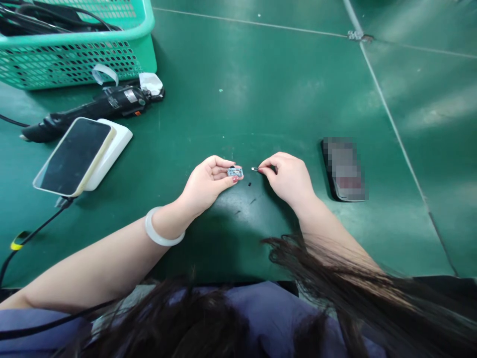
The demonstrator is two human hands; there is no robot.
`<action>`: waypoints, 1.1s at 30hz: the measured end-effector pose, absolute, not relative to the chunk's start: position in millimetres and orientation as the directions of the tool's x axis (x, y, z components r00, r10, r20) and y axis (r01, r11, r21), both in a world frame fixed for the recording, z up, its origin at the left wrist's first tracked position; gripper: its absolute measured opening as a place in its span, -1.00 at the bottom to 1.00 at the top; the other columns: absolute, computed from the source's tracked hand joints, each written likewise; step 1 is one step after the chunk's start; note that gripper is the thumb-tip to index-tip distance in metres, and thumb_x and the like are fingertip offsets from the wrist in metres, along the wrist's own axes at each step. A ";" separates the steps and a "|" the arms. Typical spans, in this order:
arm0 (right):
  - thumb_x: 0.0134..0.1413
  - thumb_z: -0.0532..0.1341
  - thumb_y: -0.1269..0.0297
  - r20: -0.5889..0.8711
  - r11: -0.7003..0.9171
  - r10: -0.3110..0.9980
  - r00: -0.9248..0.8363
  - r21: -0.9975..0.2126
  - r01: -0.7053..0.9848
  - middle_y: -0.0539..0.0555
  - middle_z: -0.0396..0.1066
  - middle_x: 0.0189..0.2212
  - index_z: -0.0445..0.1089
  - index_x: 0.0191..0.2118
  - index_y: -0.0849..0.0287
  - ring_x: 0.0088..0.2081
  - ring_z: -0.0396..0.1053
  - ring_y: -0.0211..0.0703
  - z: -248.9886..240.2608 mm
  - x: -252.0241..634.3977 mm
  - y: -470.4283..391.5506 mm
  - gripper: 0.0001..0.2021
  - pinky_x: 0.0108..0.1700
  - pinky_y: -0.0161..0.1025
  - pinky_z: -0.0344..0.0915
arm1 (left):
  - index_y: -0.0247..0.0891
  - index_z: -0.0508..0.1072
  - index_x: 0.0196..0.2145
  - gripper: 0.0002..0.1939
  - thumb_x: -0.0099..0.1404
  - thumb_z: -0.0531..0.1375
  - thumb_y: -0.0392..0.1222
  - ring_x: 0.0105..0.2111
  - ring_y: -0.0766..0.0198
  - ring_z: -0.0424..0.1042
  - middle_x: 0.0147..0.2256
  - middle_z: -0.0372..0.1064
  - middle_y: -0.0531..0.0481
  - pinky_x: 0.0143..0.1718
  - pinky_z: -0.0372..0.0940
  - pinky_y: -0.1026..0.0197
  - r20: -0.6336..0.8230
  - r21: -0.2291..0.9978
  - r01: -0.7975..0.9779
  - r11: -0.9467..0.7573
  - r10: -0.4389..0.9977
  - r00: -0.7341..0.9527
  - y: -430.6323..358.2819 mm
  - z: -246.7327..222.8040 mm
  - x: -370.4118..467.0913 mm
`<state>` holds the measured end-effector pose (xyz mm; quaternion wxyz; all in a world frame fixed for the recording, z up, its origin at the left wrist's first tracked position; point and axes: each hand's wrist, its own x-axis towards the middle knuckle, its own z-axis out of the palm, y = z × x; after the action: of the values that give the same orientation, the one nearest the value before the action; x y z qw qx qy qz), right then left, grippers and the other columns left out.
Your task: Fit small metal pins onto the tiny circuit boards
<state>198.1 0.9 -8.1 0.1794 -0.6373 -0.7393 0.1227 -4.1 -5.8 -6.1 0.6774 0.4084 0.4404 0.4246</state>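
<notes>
Between the thumb and fingers of my left hand (209, 183) is a small blue-and-white circuit board (235, 172), held just above the green table (238, 114). My right hand (289, 178) pinches a tiny white part with thin leads (254, 169) between thumb and index finger, a short gap to the right of the board. A tiny black piece (249, 184) lies on the table below that gap. Small dark marks show on the table nearer to my body.
A green basket (145, 35) with black cables stands at the upper left. Below it lie a black handheld tool (112, 102), a phone (76, 154) and a white box (112, 154). A dark, partly blurred device (343, 171) lies to the right. Dark hair hangs over the front.
</notes>
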 end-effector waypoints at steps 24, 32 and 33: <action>0.12 0.20 0.35 0.130 0.233 0.972 -0.196 -0.396 0.888 0.07 0.48 -0.31 0.49 -0.35 0.14 -0.22 0.39 -0.09 -7.1 192.4 -7.8 -0.89 -0.20 -0.16 0.28 | -0.33 0.38 -0.31 -0.69 -0.01 0.38 -0.34 -0.22 0.23 0.55 -0.28 0.55 -0.07 0.00 0.38 0.06 -0.261 0.935 -0.182 0.306 0.936 0.235 -6.0 -5.7 -2.5; 0.09 0.22 0.39 -0.009 0.305 0.943 -0.332 -0.375 0.875 0.02 0.47 -0.34 0.47 -0.39 0.12 -0.28 0.39 -0.14 -0.7 182.8 -15.1 -0.91 -0.28 -0.20 0.26 | -0.33 0.39 -0.32 -0.69 -0.02 0.39 -0.34 -0.23 0.23 0.55 -0.30 0.55 -0.06 0.02 0.37 0.03 -0.258 0.936 -0.178 0.303 0.937 0.237 -5.8 -6.3 -3.0; 0.11 0.20 0.40 -0.002 0.307 0.943 -0.332 -0.376 0.874 0.03 0.47 -0.35 0.46 -0.41 0.12 -0.29 0.39 -0.14 -0.7 182.1 -15.3 -0.88 -0.28 -0.20 0.25 | -0.33 0.38 -0.32 -0.69 -0.02 0.39 -0.33 -0.23 0.23 0.55 -0.30 0.55 -0.06 0.01 0.37 0.03 -0.257 0.936 -0.178 0.302 0.936 0.239 -5.6 -6.4 -3.0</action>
<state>182.1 -15.3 -0.7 0.1100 -0.5673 -0.8010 0.1566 -3.0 -5.6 -6.4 0.6671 0.4177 0.4540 0.4176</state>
